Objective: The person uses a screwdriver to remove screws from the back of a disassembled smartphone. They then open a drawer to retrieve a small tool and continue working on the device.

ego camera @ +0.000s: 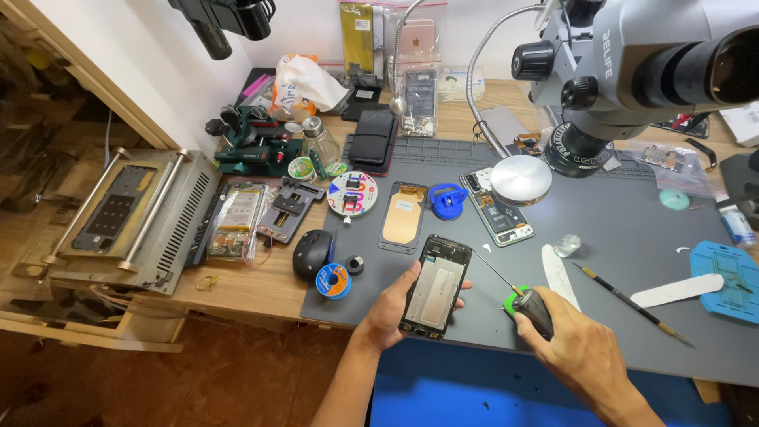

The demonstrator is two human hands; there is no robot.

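1. Hands first: left hand (pixel 391 308) is wrapped around an opened phone (pixel 436 286), fingers on both its edges, holding it above the near edge of the grey mat (pixel 617 261).
2. Right hand (pixel 581 348) is closed on a screwdriver (pixel 518 294); its thin tip is just beside the phone's upper right corner.
3. Farther away lie a blue suction cup (pixel 447 199), a second opened phone (pixel 498 207) and the microscope (pixel 632 71).

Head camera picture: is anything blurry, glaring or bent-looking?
Head view: the left hand, phone frame and right hand look sharp; the round lamp head glares white; the microscope looms large and soft; the desk edge bows slightly.
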